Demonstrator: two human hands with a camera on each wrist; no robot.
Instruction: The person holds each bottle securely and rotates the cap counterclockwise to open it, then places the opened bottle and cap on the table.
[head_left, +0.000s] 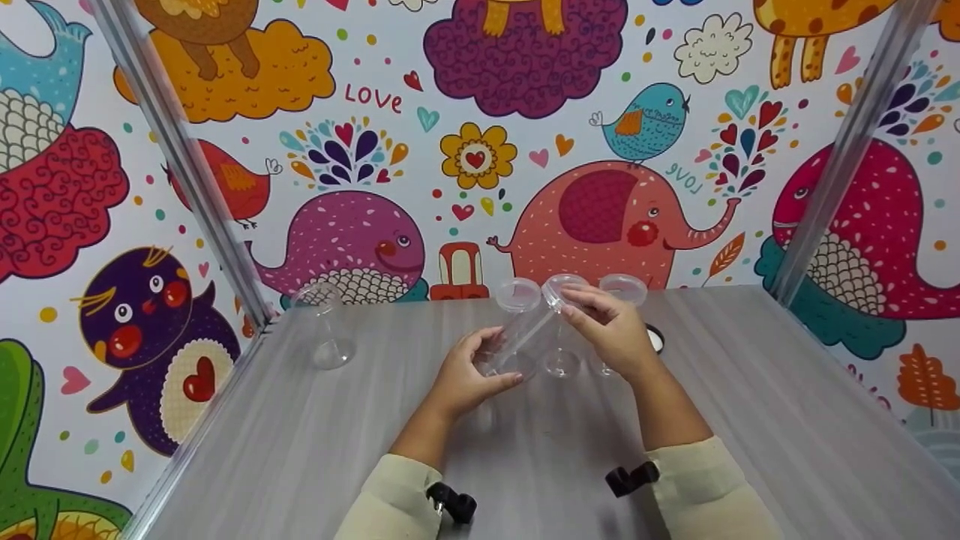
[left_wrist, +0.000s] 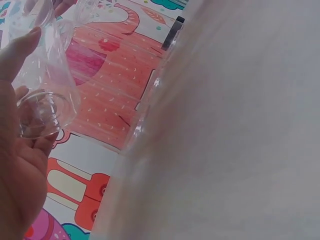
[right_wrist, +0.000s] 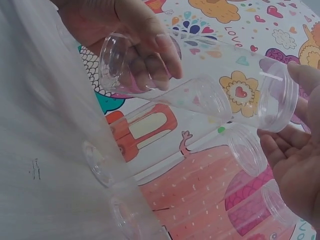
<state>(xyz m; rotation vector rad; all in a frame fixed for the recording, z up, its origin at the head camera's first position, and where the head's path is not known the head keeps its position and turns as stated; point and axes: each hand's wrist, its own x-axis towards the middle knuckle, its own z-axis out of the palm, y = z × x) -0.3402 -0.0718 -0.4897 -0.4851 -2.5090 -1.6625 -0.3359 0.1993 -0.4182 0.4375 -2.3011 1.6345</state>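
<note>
One clear cylindrical jar (right_wrist: 220, 62) (likely light and slippery): left hand (head_left: 463, 379) curled round its base, right hand (head_left: 613, 334) gripping its rim, likely the stiffest hold.

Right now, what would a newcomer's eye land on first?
Probably the cartoon wall behind the table, with its pink elephant right of center. Then the left hand and right hand, holding a tilted clear jar above the table. Behind it, three jars stand in a row, with a lone jar off left.
</note>
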